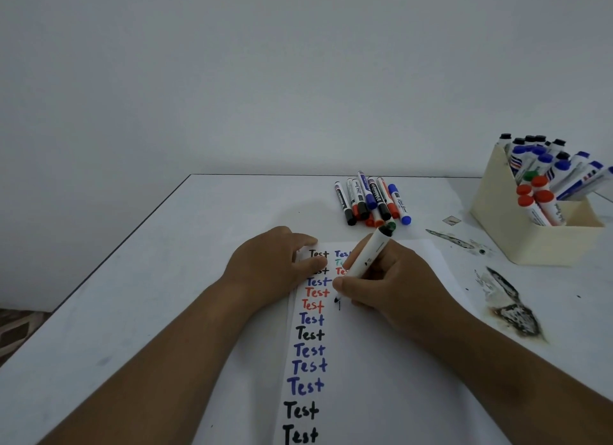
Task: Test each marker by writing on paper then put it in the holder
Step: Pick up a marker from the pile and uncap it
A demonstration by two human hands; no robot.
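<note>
Marker (366, 258) is gripped in the fingers of the right hand (388, 282), tip down on the paper (391, 361), a short dark downstroke just started in the second column, toward the near middle of the desk (166, 278). White barrel, dark green cap posted on the back end, tilted away toward the far edge.

Left hand (268, 265) is laid on the paper's far-left part, fingers (308, 239) loosely extended and pressing the sheet flat, nothing held.

Risks, as judged:
- Fresh ink could be smeared by the writing hand, which rests over the second column.
- Sheet could be dragged if left-hand pressure is eased mid-stroke.
- Posted cap could be knocked loose when the marker is carried over.
- Holder (497, 219) at the far-right corner is already crowded and its markers lean; one could be tipped out on insertion.

Untested markers (371, 202) are piled near the far edge, beyond the paper. Left column is filled with "Test" in black, blue, red.
</note>
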